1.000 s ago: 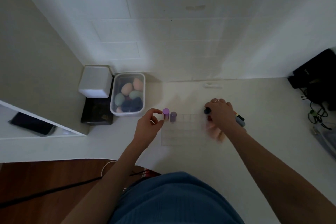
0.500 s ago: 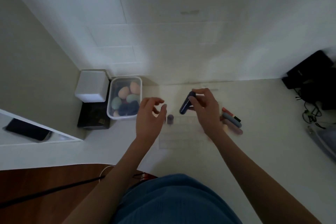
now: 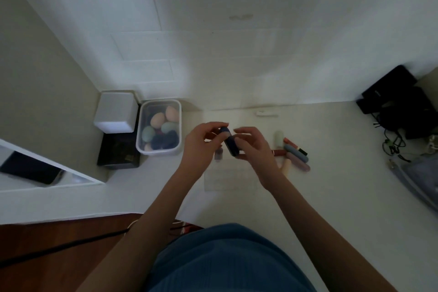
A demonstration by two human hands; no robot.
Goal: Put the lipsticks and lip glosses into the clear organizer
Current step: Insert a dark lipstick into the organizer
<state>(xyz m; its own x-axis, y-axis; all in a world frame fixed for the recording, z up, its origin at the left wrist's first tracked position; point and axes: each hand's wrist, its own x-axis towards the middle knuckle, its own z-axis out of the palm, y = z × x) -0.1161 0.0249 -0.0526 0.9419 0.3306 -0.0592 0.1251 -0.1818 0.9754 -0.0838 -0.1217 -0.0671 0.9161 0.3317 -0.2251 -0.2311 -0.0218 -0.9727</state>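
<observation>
A dark blue lipstick tube (image 3: 230,145) is held between both hands above the clear organizer (image 3: 230,179). My left hand (image 3: 201,147) pinches its upper end with fingertips and thumb. My right hand (image 3: 254,147) grips its lower part. A purple tube (image 3: 218,154) stands in the organizer's back left slot, partly hidden by my left hand. Several loose lipsticks and glosses (image 3: 295,154) lie on the white table to the right of the organizer.
A clear tub of makeup sponges (image 3: 160,130) sits at the left, next to a white box on a black box (image 3: 116,111). A small white item (image 3: 266,113) lies by the wall. Black gear and cables (image 3: 400,106) crowd the right edge.
My right hand lifted the dark blue tube from the pile and brought it over the organizer. My left hand let go of the purple tube and came across to take the blue tube's top.
</observation>
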